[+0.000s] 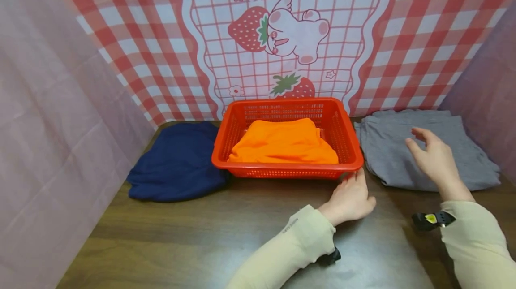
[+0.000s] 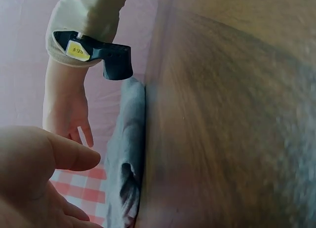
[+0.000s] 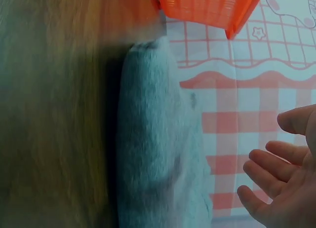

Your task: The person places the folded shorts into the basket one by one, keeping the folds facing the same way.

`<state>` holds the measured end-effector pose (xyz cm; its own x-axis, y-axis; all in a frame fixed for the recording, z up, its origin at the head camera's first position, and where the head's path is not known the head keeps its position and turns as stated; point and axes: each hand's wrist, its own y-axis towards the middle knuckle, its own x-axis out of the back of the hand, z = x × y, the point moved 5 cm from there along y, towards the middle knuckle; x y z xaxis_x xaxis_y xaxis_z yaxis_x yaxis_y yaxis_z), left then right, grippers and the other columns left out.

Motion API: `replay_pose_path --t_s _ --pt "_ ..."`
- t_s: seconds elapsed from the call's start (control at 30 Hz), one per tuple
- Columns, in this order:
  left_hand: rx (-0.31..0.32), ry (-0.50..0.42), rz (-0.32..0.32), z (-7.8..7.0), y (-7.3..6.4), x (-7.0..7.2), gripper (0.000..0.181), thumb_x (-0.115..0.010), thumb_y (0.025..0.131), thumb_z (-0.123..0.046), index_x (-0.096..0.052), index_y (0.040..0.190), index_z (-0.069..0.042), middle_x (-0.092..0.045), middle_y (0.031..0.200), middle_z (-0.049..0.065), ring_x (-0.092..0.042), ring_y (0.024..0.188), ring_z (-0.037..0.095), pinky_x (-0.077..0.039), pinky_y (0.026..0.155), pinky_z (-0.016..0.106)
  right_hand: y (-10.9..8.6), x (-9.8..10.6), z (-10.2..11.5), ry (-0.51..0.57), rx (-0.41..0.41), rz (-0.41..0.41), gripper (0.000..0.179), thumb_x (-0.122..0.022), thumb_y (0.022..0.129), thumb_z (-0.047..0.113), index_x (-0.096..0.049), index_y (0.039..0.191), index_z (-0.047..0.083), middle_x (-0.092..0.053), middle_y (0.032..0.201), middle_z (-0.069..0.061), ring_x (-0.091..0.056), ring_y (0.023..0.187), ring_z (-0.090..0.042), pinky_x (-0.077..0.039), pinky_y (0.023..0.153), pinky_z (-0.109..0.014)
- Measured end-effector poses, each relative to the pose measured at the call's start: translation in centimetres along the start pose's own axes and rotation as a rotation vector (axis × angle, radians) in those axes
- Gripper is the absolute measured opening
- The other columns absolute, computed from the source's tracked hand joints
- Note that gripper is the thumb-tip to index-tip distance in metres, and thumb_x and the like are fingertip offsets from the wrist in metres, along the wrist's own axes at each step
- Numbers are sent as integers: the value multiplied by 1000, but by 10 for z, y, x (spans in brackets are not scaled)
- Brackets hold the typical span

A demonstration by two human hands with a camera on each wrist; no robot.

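My left hand [image 1: 350,199] is at the front right corner of the red plastic basket [image 1: 288,166], fingertips right at its underside and fingers fairly straight. It holds nothing. In the left wrist view its thumb [image 2: 74,156] stands apart from the fingers. A folded orange cloth [image 1: 284,143] lies inside the basket. Over the folded grey cloth [image 1: 397,154] on the right hovers my right hand [image 1: 435,157], thumb and fingers spread and nothing between them. From the right wrist, the grey cloth [image 3: 153,139] shows as a thick folded edge beside the open fingers [image 3: 269,171].
A folded navy cloth [image 1: 177,163] lies left of the basket on the brown wooden table [image 1: 169,235]. Behind stands a red-and-white checked curtain [image 1: 266,74] with strawberry prints. Pale pink cloth walls [image 1: 68,114] flank both sides. A black wrist strap [image 1: 433,219] sits on the right sleeve.
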<state>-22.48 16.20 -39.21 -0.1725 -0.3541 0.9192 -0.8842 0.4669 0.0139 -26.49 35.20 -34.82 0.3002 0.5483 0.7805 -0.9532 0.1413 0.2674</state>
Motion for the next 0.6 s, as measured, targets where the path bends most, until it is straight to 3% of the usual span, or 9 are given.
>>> replay_pose_path --t_s 0.37,0.6 --pt "32 -38 -15 3 -2 -7 77 -60 81 -39 -22 144 -13 -34 141 -5 -45 118 11 -39 93 21 4 8 -19 -19 -7 -31 51 -34 96 21 -28 135 -12 -33 126 -42 -31 113 -57 -24 91 -62" --pt "61 -114 -16 1 0 -5 74 -61 80 -37 -26 142 -16 -37 138 -5 -48 115 11 -41 89 22 2 14 -34 -1 -140 -2 60 -32 96 30 -19 139 -10 -23 134 -41 -23 121 -56 -22 93 -64"
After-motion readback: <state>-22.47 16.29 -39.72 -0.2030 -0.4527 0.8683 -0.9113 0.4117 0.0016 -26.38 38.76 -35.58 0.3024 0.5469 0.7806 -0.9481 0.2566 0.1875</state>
